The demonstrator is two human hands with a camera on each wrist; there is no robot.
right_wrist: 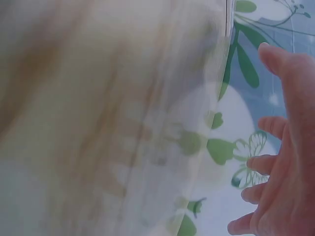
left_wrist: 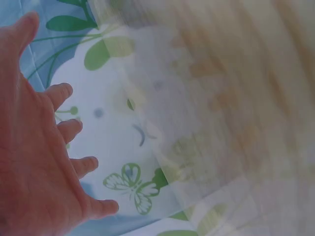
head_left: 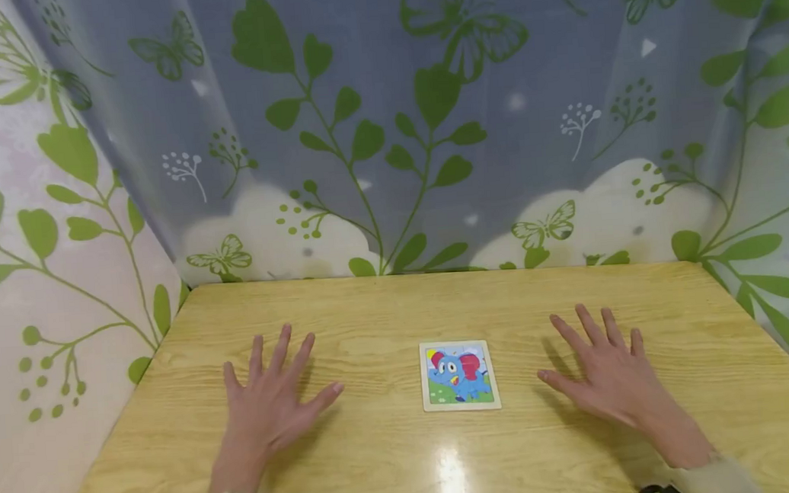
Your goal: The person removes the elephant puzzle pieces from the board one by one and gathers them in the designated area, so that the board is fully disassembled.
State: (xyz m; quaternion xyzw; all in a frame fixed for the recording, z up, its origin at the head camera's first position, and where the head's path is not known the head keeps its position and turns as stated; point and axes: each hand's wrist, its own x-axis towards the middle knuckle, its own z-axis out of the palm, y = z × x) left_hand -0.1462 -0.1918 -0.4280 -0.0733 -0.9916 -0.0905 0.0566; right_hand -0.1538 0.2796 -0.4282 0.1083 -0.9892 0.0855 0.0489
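Note:
A small square picture puzzle (head_left: 459,376) with a pale frame and a blue elephant lies flat near the middle of the table. To its left, my left hand (head_left: 271,408) is held palm down with fingers spread, holding nothing. On the other side of the puzzle my right hand (head_left: 610,380) is spread the same way, apart from it. In the left wrist view the left hand (left_wrist: 39,157) shows its palm and extended fingers. Likewise the right hand (right_wrist: 288,162) appears with straight fingers in the right wrist view. The puzzle is in neither wrist view.
The wooden table (head_left: 372,317) runs back to a blue curtain (head_left: 386,125) printed with leaves and butterflies. Patterned cloth also hangs along the left (head_left: 56,224) and right (head_left: 776,197) sides. A bright light reflection lies on the table's near part.

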